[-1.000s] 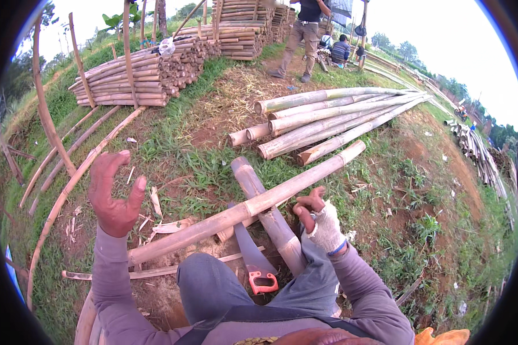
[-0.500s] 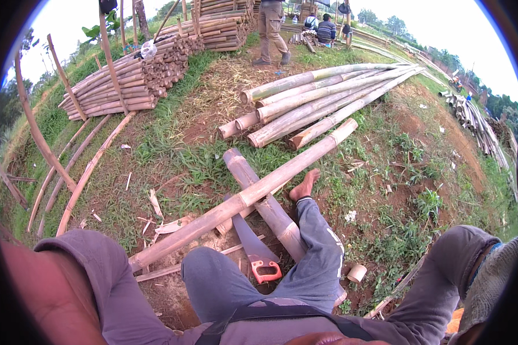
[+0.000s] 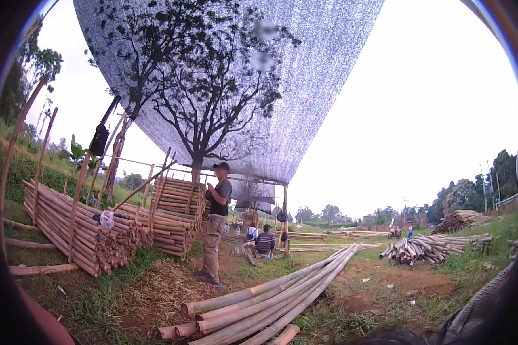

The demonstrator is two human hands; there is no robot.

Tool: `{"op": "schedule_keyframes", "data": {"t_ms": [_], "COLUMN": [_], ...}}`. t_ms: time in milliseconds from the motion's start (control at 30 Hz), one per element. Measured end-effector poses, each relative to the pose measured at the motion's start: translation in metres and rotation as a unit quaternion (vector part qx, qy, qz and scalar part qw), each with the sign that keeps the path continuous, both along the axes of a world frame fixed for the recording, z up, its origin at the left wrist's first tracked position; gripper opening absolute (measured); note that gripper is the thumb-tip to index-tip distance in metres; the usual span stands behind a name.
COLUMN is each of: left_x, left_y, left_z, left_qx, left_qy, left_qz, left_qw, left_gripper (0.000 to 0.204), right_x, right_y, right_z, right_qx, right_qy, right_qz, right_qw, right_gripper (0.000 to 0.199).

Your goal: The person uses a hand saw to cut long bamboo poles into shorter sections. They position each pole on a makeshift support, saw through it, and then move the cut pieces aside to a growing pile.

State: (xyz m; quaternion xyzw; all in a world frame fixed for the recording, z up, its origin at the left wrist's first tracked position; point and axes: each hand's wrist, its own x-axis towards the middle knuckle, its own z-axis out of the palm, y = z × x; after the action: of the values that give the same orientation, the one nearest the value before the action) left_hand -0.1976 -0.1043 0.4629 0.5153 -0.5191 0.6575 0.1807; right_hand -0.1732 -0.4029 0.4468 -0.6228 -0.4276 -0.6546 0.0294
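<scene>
Hands (image 3: 43, 323) apart at opposite edges, grip unclear; bamboo poles (image 3: 270, 303) lie ahead.

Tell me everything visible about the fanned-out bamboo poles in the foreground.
The bamboo poles look long, slim and round, dull tan with greenish-grey areas and ringed joints. They lie on the grassy ground, bunched against one another, near ends spread at lower left, far ends converging back toward the right. Some run out of the picture's lower edge.
</scene>
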Motion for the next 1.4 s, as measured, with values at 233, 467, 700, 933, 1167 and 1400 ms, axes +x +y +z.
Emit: {"op": "schedule_keyframes", "data": {"t_ms": [233, 467, 700, 933, 1167, 1400], "left_x": [0.056, 0.078, 0.063, 0.079, 0.018, 0.056], "left_y": [-0.006, 0.013, 0.07, 0.068, 0.125, 0.05], "left_z": [0.01, -0.018, -0.051, -0.195, -0.334, -0.239], "left_qx": [0.017, 0.006, -0.052, -0.054, 0.034, 0.409], "left_qy": [0.017, -0.029, -0.083, 0.411, 0.931, 0.789], "left_qz": [0.004, 0.023, 0.07, 0.196, 0.006, 0.045], "left_qw": [1.0, 0.999, 0.993, 0.889, 0.362, 0.456], "left_gripper": [0.069, 0.069, 0.069, 0.068, 0.096, 0.094], "right_x": [0.065, 0.097, 0.032, 0.109, 0.128, 0.161], "right_y": [-0.001, 0.014, -0.014, -0.098, -0.107, -0.113], "right_z": [-0.009, -0.066, -0.045, -0.212, -0.423, -0.47], "right_qx": [0.043, 0.063, 0.06, 0.22, -0.119, -0.091], "right_qy": [0.029, 0.058, -0.06, 0.463, 0.839, 0.822], "right_qz": [-0.028, -0.038, 0.09, -0.141, -0.417, -0.434], "right_qw": [0.998, 0.996, 0.992, 0.847, 0.329, 0.357], "right_gripper": [0.043, 0.045, 0.047, 0.047, 0.126, 0.111]}}
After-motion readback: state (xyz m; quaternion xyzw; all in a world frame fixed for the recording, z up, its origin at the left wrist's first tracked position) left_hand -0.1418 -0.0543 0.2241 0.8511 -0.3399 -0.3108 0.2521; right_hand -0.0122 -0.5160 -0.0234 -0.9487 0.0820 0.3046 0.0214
